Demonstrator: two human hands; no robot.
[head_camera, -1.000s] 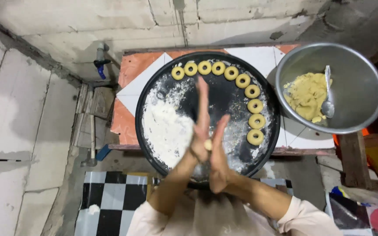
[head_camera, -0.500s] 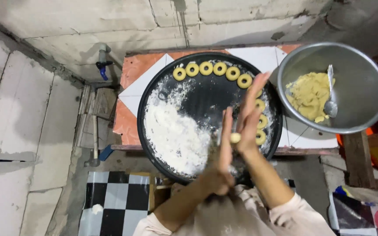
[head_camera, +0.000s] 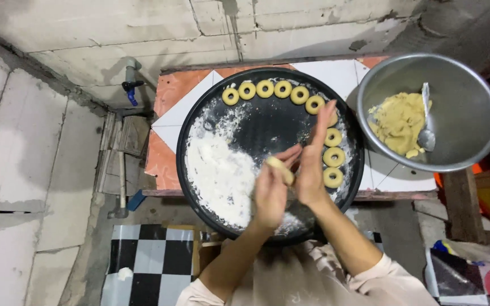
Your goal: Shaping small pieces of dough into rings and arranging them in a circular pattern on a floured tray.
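A piece of dough (head_camera: 279, 170) was pinched between the two palms: the left hand (head_camera: 271, 190) lay flat under it, fingers extended, and the right hand (head_camera: 312, 164) pressed against it from the other side, fingers pointing up and away. Neither hand was clenched; both were flat, with the dough held between them above the near half of the tray (head_camera: 199, 122). Judged from the layout, the work was partly done: nine finished rings (head_camera: 283, 89) lay in an arc along the far and right rim of the tray, six across the far edge and three down the right side, the arc ending just beside the right wrist. The piece in hand was not yet a ring. A heap of flour (head_camera: 219, 173) covered the left and near part of the tray, leaving the middle dark and largely bare. A fair lump of raw dough (head_camera: 398, 122) lay in the metal bowl (head_camera: 472, 107) at the right end of the tabletop, a spoon (head_camera: 426, 133) resting in it, so more stock was left to shape. The bowl's rim stood just beside the tray's right edge. The tiled tabletop (head_camera: 180, 99) showed at the far left corner. A tap (head_camera: 131, 88) projected from the wall beyond that corner, well apart from the hands. Nothing stood between hands and tray.
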